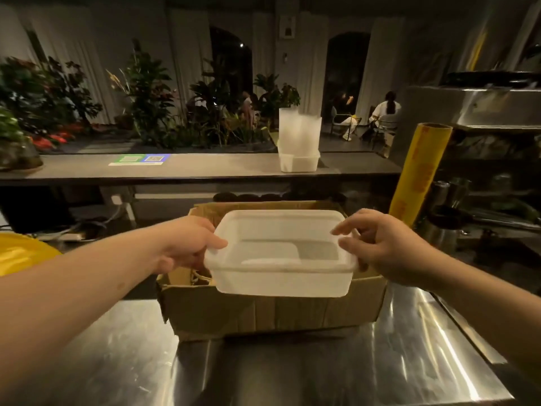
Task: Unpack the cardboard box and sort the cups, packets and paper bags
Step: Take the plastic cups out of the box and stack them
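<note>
A translucent white plastic tub (281, 253), rectangular with rounded corners and a thick rolled rim, is held level in the air at the centre of the view, directly above the open cardboard box (272, 315). The tub looks smooth and slightly frosted, and its flat bottom shows through the walls. The box is brown corrugated card, worn and creased, with a torn flap edge at its 9 o'clock side; it sits on a brushed steel counter (322, 370) that throws long bright reflections. The left hand (187, 244) comes in from 8 o'clock with the forearm stretched out, its thumb laid over the tub's left rim and its fingers curled beneath, so it holds the tub. The right hand (386, 247) reaches in from 4 o'clock, wrist bent, thumb and forefinger pinching the right rim while the other fingers hang loosely curled behind. At 12 o'clock from the box, on a dark matte ledge (190, 168), stands another pale tub (298, 161) with tall frosted containers (298, 130) stacked in it. At 2 o'clock a yellow roll of wrap (418, 174) on a cardboard core leans upright. A glossy yellow curved object (20, 253) sits at 9 o'clock, cut off by the edge.
</note>
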{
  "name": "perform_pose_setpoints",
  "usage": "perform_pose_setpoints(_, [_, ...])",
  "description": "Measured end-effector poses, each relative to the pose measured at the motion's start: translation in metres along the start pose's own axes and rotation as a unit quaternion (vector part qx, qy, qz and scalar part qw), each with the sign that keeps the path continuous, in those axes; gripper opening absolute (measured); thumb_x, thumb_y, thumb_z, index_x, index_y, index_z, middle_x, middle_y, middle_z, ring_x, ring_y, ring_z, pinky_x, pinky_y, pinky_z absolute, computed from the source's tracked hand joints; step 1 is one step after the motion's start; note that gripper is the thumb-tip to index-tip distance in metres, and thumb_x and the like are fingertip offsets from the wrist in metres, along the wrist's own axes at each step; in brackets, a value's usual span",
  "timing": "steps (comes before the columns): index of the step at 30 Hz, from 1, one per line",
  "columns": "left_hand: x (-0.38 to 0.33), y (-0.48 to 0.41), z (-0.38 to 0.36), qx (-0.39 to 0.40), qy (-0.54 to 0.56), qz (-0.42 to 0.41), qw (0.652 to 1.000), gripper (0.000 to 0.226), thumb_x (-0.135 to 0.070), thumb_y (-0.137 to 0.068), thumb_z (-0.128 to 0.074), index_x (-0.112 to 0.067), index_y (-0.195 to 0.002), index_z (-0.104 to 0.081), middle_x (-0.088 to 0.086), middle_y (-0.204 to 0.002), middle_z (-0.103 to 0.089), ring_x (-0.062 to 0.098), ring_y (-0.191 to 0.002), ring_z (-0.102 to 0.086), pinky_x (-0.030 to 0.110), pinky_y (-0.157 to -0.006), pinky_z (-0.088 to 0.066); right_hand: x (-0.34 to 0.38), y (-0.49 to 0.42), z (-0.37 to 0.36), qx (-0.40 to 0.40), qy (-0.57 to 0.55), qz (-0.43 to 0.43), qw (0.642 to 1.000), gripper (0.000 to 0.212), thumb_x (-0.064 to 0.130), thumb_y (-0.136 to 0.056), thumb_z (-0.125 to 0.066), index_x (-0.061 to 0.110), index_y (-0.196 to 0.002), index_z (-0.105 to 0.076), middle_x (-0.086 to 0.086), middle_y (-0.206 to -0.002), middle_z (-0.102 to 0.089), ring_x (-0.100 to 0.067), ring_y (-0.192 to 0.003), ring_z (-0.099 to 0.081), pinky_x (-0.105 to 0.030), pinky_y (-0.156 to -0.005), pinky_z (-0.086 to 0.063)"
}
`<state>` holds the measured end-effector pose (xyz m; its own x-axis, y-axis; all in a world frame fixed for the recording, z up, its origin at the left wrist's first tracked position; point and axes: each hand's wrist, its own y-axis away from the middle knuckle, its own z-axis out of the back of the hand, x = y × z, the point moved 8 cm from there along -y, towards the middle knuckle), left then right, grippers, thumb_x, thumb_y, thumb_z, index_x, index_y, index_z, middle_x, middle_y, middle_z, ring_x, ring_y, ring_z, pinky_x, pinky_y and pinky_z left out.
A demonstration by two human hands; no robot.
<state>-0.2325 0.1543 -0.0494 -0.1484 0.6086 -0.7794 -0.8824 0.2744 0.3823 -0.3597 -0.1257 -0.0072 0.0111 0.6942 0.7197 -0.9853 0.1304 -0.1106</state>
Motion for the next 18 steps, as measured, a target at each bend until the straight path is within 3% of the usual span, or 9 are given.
perform_pose_setpoints(3, [0.041,0.012,-0.021,0.018,0.029,0.050,0.998,0.021,-0.016,-0.092,-0.073,-0.014,-0.112,-0.067,0.008,-0.109,-0.075,0.028,-0.104,-0.070,0.045,-0.096,-0.058,-0.031,0.007,-0.023,-0.056,0.021,-0.090,0.994,0.067,0.017,-0.089,-0.076,0.032,-0.146,-0.043,0.007,-0.136,-0.050,-0.013,-0.100,-0.062,-0.027,-0.067,-0.062])
perform_pose_setpoints(5, [0.064,0.018,-0.037,0.032,0.049,0.078,0.995,0.024,-0.014,-0.092,-0.073,-0.016,-0.115,-0.065,0.008,-0.113,-0.073,0.028,-0.107,-0.068,0.045,-0.099,-0.056,-0.058,0.012,-0.044,-0.013,0.005,-0.175,0.984,0.084,0.013,-0.086,-0.079,0.026,-0.155,-0.033,0.000,-0.133,-0.055,-0.017,-0.101,-0.066,-0.033,-0.074,-0.064])
perform_pose_setpoints(7, [0.088,0.017,-0.053,0.051,0.044,0.103,0.992,0.025,-0.016,-0.092,-0.073,-0.017,-0.116,-0.064,0.008,-0.112,-0.073,0.029,-0.108,-0.069,0.047,-0.099,-0.056,-0.084,0.020,-0.068,0.077,-0.007,-0.252,0.965,0.076,0.007,-0.086,-0.078,0.017,-0.151,-0.040,-0.005,-0.121,-0.064,-0.023,-0.097,-0.071,-0.042,-0.081,-0.064])
perform_pose_setpoints(9, [0.108,0.015,-0.068,0.069,0.004,0.119,0.990,0.026,-0.023,-0.092,-0.075,-0.017,-0.115,-0.063,0.009,-0.111,-0.073,0.030,-0.106,-0.070,0.044,-0.096,-0.058,-0.102,0.029,-0.087,0.151,-0.020,-0.304,0.940,0.050,0.002,-0.088,-0.074,0.008,-0.135,-0.058,-0.011,-0.111,-0.072,-0.028,-0.092,-0.075,-0.048,-0.081,-0.064])
perform_pose_setpoints(11, [0.123,0.011,-0.079,0.083,-0.019,0.129,0.988,0.030,-0.031,-0.093,-0.074,-0.017,-0.116,-0.060,0.010,-0.110,-0.072,0.028,-0.093,-0.071,0.029,-0.074,-0.060,-0.115,0.035,-0.100,0.179,-0.035,-0.329,0.927,0.035,0.003,-0.092,-0.070,0.004,-0.126,-0.063,-0.016,-0.108,-0.074,-0.030,-0.088,-0.077,-0.052,-0.079,-0.063])
perform_pose_setpoints(13, [0.138,0.006,-0.090,0.092,0.005,0.160,0.983,0.030,-0.030,-0.096,-0.070,-0.012,-0.117,-0.058,0.013,-0.107,-0.071,0.021,-0.071,-0.067,0.025,-0.050,-0.053,-0.125,0.036,-0.114,0.200,-0.039,-0.346,0.916,0.033,0.005,-0.096,-0.066,0.001,-0.128,-0.060,-0.019,-0.109,-0.073,-0.032,-0.089,-0.077,-0.052,-0.078,-0.063])
perform_pose_setpoints(15, [0.157,-0.001,-0.101,0.092,0.026,0.200,0.975,0.031,-0.028,-0.098,-0.068,-0.010,-0.121,-0.057,0.016,-0.108,-0.070,0.024,-0.081,-0.072,0.037,-0.060,-0.063,-0.136,0.037,-0.129,0.219,-0.050,-0.370,0.901,0.036,0.006,-0.098,-0.062,-0.002,-0.133,-0.055,-0.022,-0.110,-0.070,-0.033,-0.088,-0.076,-0.051,-0.077,-0.064])
perform_pose_setpoints(18, [0.186,-0.011,-0.118,0.104,0.051,0.243,0.963,0.040,-0.031,-0.098,-0.066,-0.010,-0.130,-0.056,0.020,-0.114,-0.070,0.027,-0.092,-0.070,0.052,-0.075,-0.064,-0.157,0.037,-0.157,0.243,-0.048,-0.402,0.881,0.040,0.008,-0.099,-0.060,-0.005,-0.136,-0.049,-0.025,-0.108,-0.068,-0.033,-0.082,-0.074,-0.051,-0.079,-0.063])
